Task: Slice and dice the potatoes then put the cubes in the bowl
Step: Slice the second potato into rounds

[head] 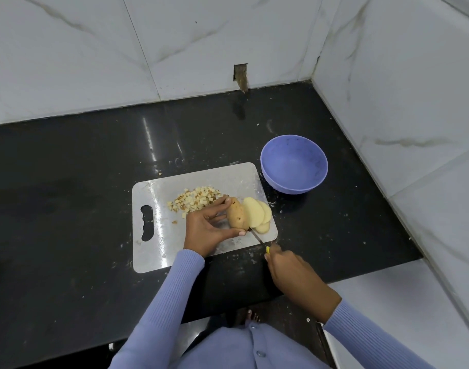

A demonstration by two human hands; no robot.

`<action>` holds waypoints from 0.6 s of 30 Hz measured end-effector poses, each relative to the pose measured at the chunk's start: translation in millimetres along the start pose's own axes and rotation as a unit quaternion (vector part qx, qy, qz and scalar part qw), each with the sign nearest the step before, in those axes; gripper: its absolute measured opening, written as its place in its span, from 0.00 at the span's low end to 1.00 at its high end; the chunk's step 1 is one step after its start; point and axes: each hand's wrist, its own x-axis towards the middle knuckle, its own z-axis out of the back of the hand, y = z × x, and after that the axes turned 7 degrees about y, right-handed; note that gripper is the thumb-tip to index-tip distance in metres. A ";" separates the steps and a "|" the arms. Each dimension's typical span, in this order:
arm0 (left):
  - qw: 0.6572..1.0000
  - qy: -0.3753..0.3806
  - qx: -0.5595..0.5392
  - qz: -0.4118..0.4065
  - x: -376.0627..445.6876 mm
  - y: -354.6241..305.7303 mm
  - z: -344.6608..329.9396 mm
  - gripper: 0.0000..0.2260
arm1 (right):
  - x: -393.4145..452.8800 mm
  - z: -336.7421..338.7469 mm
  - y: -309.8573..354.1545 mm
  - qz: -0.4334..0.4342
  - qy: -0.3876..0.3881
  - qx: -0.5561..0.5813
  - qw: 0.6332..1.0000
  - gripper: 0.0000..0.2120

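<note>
A steel cutting board (153, 251) lies on the black counter. On it, my left hand (206, 230) grips the uncut brown end of a potato (235, 216) between fingers and thumb. Several pale slices (256, 213) lean off its right side. My right hand (292, 275) holds a knife (257, 237) by its yellow handle, with the thin blade running up to the potato's near edge. A heap of small potato cubes (194, 199) sits on the board behind my left hand. The blue bowl (316, 166) stands empty just right of the board's far corner.
Marble-tiled walls close the counter (68, 209) at the back and right. A small hole in the back wall (241, 75) sits above the counter. Potato crumbs are scattered around the board. The counter's near edge runs just in front of my body.
</note>
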 end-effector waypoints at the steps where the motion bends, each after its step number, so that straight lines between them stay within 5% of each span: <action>1: 1.000 -0.002 0.003 -0.003 -0.7 -1.7 0.1 0.34 | -1.1 -0.6 -2.0 0.000 -0.007 -0.003 1.000 0.15; 12: 0.999 -0.017 0.045 -0.010 -3.8 1.0 3.5 0.35 | -13.6 22.1 -13.8 0.046 -0.069 0.188 0.979 0.12; 18: 0.998 -0.014 0.061 -0.004 -2.4 0.5 0.4 0.36 | 3.7 24.9 14.0 0.054 -0.120 0.177 0.975 0.10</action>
